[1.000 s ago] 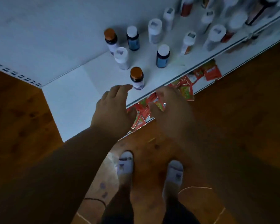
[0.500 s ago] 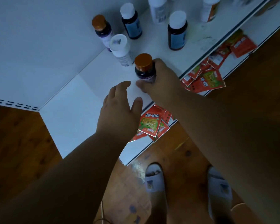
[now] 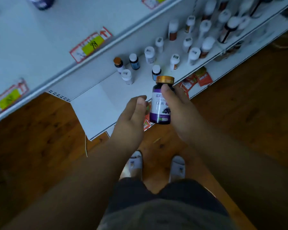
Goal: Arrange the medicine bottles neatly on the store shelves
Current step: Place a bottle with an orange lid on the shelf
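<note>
Above shelf (image 3: 93, 103): right hand (image 3: 178, 107) grips upright bottle (image 3: 161, 103), cap up.

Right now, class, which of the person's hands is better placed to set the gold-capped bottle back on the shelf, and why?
Right. The right hand already grips the gold-capped bottle upright, above the front edge of the shelf. The left hand holds nothing and sits beside the bottle, so it would first need a handover.

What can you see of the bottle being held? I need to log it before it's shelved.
The held bottle is dark with a glossy purple-and-white label printed with characters and a ridged copper-gold cap. It is upright, tilted slightly, capped, lifted off the shelf. The right hand grips it, thumb across the front; the left hand is open beside it, whether touching is unclear.
</note>
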`<state>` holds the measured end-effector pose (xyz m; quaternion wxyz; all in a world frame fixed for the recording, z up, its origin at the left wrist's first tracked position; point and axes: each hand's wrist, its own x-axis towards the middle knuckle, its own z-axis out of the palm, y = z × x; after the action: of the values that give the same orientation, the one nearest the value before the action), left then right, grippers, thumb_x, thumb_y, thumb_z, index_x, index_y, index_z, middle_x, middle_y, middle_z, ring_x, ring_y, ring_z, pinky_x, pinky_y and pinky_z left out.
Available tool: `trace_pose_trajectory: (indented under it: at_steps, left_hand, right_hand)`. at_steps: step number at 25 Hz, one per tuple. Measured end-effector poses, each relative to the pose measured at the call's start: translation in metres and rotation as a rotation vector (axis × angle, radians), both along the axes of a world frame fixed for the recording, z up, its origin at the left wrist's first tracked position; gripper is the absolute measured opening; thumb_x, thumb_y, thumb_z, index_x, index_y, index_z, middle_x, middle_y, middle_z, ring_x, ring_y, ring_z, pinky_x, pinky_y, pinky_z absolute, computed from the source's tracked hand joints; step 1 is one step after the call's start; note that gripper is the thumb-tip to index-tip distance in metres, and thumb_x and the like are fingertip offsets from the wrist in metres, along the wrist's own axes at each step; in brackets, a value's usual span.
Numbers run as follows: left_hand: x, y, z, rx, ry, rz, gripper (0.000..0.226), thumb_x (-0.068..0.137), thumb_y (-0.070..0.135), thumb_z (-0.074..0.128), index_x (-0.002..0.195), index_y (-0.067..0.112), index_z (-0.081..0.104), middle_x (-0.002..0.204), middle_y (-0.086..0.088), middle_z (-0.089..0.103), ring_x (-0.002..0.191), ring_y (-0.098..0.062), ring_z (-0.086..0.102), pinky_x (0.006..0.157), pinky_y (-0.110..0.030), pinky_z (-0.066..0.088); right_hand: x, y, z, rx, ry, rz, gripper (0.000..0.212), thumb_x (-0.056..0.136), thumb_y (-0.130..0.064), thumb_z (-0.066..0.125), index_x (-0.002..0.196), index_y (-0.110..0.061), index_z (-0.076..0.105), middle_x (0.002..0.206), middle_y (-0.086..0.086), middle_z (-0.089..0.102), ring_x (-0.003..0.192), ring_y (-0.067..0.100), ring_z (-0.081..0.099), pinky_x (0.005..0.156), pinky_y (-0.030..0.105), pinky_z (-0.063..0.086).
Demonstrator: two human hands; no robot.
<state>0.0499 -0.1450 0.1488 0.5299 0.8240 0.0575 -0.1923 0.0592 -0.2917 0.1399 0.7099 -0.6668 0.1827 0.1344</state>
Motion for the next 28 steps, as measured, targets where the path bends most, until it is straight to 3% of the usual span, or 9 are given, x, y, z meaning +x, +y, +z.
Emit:
trace_pose_trajectory:
  at_steps: [4,7,12,14,17,19,22,26,28]
  left_hand:
    - [-0.012,-0.01,0.074,-0.016,-0.174,-0.056,0.057,0.089,0.069,0.017,0.129,0.041,0.046,0.117,0.025,0.056,0.112,0.007,0.052,0.085,-0.01,0.039]
    - [0.005,0.0,0.117,-0.061,-0.27,-0.042,0.042,0.091,0.064,0.022,0.121,0.046,0.045,0.108,0.032,0.055,0.105,0.019,0.049,0.077,0.001,0.036]
    - [0.058,0.037,0.149,-0.098,-0.451,-0.095,0.057,0.093,0.065,0.029,0.131,0.028,0.051,0.118,0.017,0.061,0.111,0.003,0.056,0.084,-0.007,0.041]
    - [0.085,0.056,0.151,-0.065,-0.441,-0.082,0.06,0.091,0.066,0.029,0.133,0.028,0.049,0.122,0.015,0.061,0.112,-0.001,0.057,0.085,-0.011,0.043]
    - [0.121,0.085,0.149,0.091,-0.373,-0.052,0.067,0.088,0.071,0.024,0.14,0.033,0.041,0.136,0.014,0.052,0.116,-0.002,0.052,0.082,-0.011,0.038]
    - [0.136,0.094,0.145,0.209,-0.358,-0.044,0.069,0.088,0.073,0.025,0.142,0.033,0.038,0.141,0.012,0.048,0.119,-0.006,0.048,0.087,-0.017,0.039]
    - [0.156,0.101,0.134,0.547,-0.451,0.012,0.063,0.091,0.063,0.035,0.143,0.028,0.037,0.149,0.005,0.041,0.132,-0.015,0.039,0.107,-0.036,0.037]
    - [0.187,0.108,0.128,0.87,-0.627,0.164,0.068,0.092,0.057,0.047,0.147,0.019,0.033,0.159,-0.005,0.026,0.145,-0.026,0.023,0.115,-0.042,0.023]
    - [0.203,0.112,0.126,0.972,-0.629,0.151,0.078,0.093,0.054,0.046,0.154,0.016,0.018,0.164,-0.007,0.006,0.151,-0.025,0.004,0.12,-0.041,0.014]
  right_hand:
    - [0.008,-0.024,0.093,-0.141,-0.181,0.086,0.037,0.083,-0.059,0.055,0.109,-0.032,0.058,0.104,-0.005,0.069,0.097,0.011,0.068,0.091,0.047,0.055]
    - [0.033,-0.019,0.138,-0.148,-0.28,0.097,0.045,0.074,-0.063,0.06,0.11,-0.035,0.057,0.105,-0.007,0.069,0.1,0.01,0.068,0.093,0.048,0.054]
    - [0.09,0.021,0.168,-0.141,-0.354,0.146,0.056,0.071,-0.059,0.068,0.114,-0.024,0.059,0.106,-0.002,0.07,0.102,0.016,0.069,0.092,0.051,0.055]
    - [0.114,0.035,0.172,-0.192,-0.374,0.152,0.054,0.069,-0.064,0.064,0.11,-0.03,0.06,0.105,-0.005,0.071,0.101,0.015,0.069,0.092,0.05,0.055]
    - [0.152,0.054,0.177,-0.305,-0.395,0.195,0.054,0.068,-0.068,0.06,0.11,-0.035,0.06,0.107,-0.011,0.07,0.102,0.011,0.067,0.093,0.047,0.055]
    - [0.175,0.06,0.176,-0.35,-0.42,0.227,0.051,0.069,-0.06,0.068,0.112,-0.034,0.059,0.107,-0.012,0.068,0.1,0.01,0.067,0.093,0.045,0.055]
    - [0.215,0.067,0.175,-0.456,-0.436,0.322,0.041,0.08,-0.038,0.077,0.115,-0.03,0.057,0.111,-0.012,0.065,0.098,0.009,0.065,0.093,0.038,0.052]
    - [0.265,0.084,0.175,-0.629,-0.545,0.535,0.046,0.081,-0.035,0.078,0.12,-0.026,0.056,0.112,-0.008,0.063,0.103,0.013,0.059,0.087,0.031,0.044]
    - [0.286,0.095,0.174,-0.665,-0.568,0.611,0.048,0.082,-0.035,0.077,0.123,-0.024,0.055,0.114,-0.006,0.062,0.103,0.013,0.056,0.085,0.03,0.042]
